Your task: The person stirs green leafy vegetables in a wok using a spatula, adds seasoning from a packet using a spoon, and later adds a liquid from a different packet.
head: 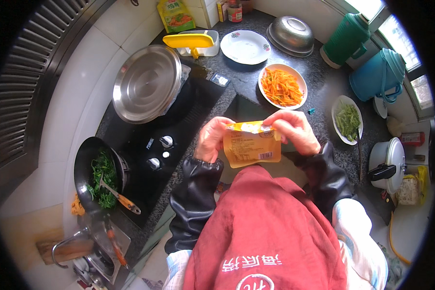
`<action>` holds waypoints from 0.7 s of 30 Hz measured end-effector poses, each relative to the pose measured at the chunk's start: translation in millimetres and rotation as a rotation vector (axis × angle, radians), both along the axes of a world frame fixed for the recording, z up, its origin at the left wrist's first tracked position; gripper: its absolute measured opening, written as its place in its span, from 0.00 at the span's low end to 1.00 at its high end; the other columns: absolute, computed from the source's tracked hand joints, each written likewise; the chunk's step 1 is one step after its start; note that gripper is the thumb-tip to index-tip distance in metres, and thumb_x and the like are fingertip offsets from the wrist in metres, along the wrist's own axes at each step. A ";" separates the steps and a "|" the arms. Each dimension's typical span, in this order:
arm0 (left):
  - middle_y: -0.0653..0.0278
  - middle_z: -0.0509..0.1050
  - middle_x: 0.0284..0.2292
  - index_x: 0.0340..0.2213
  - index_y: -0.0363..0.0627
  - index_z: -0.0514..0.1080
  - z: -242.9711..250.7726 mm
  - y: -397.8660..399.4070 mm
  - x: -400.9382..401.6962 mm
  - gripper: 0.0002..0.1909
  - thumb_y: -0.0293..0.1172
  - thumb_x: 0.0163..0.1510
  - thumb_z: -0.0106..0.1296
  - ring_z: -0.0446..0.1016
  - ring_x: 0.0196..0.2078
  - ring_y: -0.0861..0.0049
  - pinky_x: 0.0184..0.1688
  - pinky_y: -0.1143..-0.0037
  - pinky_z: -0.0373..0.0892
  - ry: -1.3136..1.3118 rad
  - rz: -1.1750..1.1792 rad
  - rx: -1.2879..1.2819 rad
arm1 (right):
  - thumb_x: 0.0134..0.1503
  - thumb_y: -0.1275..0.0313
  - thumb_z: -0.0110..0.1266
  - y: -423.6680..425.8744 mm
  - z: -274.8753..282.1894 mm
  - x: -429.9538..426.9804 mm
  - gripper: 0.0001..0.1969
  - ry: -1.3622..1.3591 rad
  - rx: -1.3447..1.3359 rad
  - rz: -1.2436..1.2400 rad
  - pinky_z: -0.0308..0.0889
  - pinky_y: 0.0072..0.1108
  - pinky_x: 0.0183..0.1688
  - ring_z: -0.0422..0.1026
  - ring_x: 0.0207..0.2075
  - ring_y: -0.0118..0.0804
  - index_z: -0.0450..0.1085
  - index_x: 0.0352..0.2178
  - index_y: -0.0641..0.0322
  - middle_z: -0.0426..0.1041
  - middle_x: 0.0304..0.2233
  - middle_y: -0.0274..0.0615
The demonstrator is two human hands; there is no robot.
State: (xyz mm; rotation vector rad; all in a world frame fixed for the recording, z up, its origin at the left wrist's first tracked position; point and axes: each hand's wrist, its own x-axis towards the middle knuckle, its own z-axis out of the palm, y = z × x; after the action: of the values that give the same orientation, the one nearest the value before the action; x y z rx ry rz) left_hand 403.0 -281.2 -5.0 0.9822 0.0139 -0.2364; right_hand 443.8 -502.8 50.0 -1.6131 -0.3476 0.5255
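A yellow-orange seasoning pouch spans the space between my hands, its printed back facing up. My left hand grips its upper left corner, and my right hand pinches the upper right part of its folded top edge. Whether the top is torn cannot be told. Just beyond my right hand stands a bowl of shredded carrot. To the left, a black wok on the gas hob holds leafy greens and a slotted spatula with a wooden handle.
A lidded steel pan occupies the far burner. Behind are a white plate, a yellow-lidded container and a metal bowl. Rightward are green beans on a dish, two thermos flasks and a pressure cooker.
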 end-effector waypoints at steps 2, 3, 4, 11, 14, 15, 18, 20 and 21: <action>0.66 0.69 0.29 0.32 0.39 0.65 4.3 -11.3 0.9 0.15 0.37 0.46 0.49 0.67 0.31 0.84 0.36 0.83 0.63 -0.036 0.062 0.169 | 0.48 0.75 0.50 0.7 0.6 -2.4 0.08 0.025 0.159 -0.001 0.60 0.10 0.27 0.63 0.23 0.17 0.67 0.31 0.65 0.66 0.21 0.29; 0.67 0.69 0.28 0.31 0.39 0.66 5.7 -14.5 2.6 0.11 0.32 0.45 0.50 0.67 0.31 0.84 0.36 0.83 0.63 -0.049 0.072 0.203 | 0.47 0.76 0.50 -2.2 -7.8 0.2 0.07 0.024 0.207 0.004 0.61 0.10 0.28 0.63 0.24 0.17 0.67 0.31 0.65 0.66 0.21 0.29; 0.67 0.69 0.28 0.30 0.39 0.67 6.7 -18.0 4.4 0.09 0.27 0.44 0.51 0.67 0.31 0.85 0.36 0.83 0.63 -0.062 0.083 0.238 | 0.47 0.76 0.51 -5.4 -16.6 2.9 0.07 0.023 0.257 0.011 0.61 0.11 0.29 0.63 0.25 0.17 0.67 0.31 0.65 0.66 0.21 0.29; 0.66 0.71 0.27 0.29 0.37 0.68 3.8 -32.4 9.2 0.07 0.20 0.45 0.49 0.68 0.30 0.84 0.35 0.83 0.65 -0.116 0.136 0.257 | 0.49 0.76 0.49 -21.8 -25.4 11.0 0.07 -0.367 -0.097 0.010 0.61 0.14 0.25 0.62 0.22 0.19 0.63 0.31 0.66 0.65 0.20 0.33; 0.64 0.70 0.28 0.29 0.38 0.69 5.3 -38.1 8.3 0.07 0.18 0.45 0.46 0.68 0.31 0.82 0.37 0.81 0.65 -0.148 0.161 0.233 | 0.49 0.76 0.48 -25.1 -26.0 13.3 0.06 -0.659 -0.185 -0.033 0.61 0.16 0.24 0.64 0.22 0.21 0.63 0.30 0.66 0.65 0.20 0.34; 0.64 0.71 0.29 0.30 0.38 0.69 6.8 -40.0 8.4 0.08 0.18 0.45 0.45 0.68 0.32 0.81 0.38 0.81 0.65 -0.117 0.162 0.187 | 0.49 0.77 0.47 -26.6 -25.1 13.3 0.06 -0.582 -0.118 -0.012 0.61 0.16 0.26 0.65 0.24 0.22 0.64 0.30 0.66 0.66 0.21 0.35; 0.62 0.71 0.30 0.31 0.37 0.69 10.7 -45.6 8.9 0.09 0.17 0.46 0.42 0.69 0.33 0.79 0.39 0.80 0.66 -0.079 0.161 0.090 | 0.49 0.77 0.46 -30.5 -21.1 13.1 0.06 -0.427 0.015 0.024 0.63 0.17 0.31 0.67 0.28 0.24 0.65 0.31 0.66 0.67 0.24 0.36; 0.61 0.71 0.30 0.31 0.37 0.69 9.4 -49.3 9.7 0.09 0.17 0.46 0.41 0.69 0.34 0.78 0.39 0.79 0.66 -0.072 0.160 0.039 | 0.49 0.80 0.45 -31.4 -18.8 13.1 0.07 -0.222 0.247 0.029 0.62 0.16 0.37 0.67 0.32 0.25 0.67 0.31 0.66 0.68 0.26 0.36; 0.61 0.71 0.30 0.30 0.37 0.69 6.9 -49.2 10.1 0.09 0.17 0.45 0.41 0.70 0.33 0.77 0.38 0.79 0.66 -0.065 0.147 0.011 | 0.49 0.80 0.45 -32.9 -20.8 13.6 0.07 -0.226 0.250 0.032 0.62 0.16 0.37 0.67 0.32 0.25 0.67 0.31 0.66 0.68 0.26 0.36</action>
State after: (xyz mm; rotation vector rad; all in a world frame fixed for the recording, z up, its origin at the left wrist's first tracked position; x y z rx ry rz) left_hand 413.1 -330.5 1.9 0.9950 0.0280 -0.0695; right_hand 457.5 -535.7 29.1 -1.4271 -0.5862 0.3097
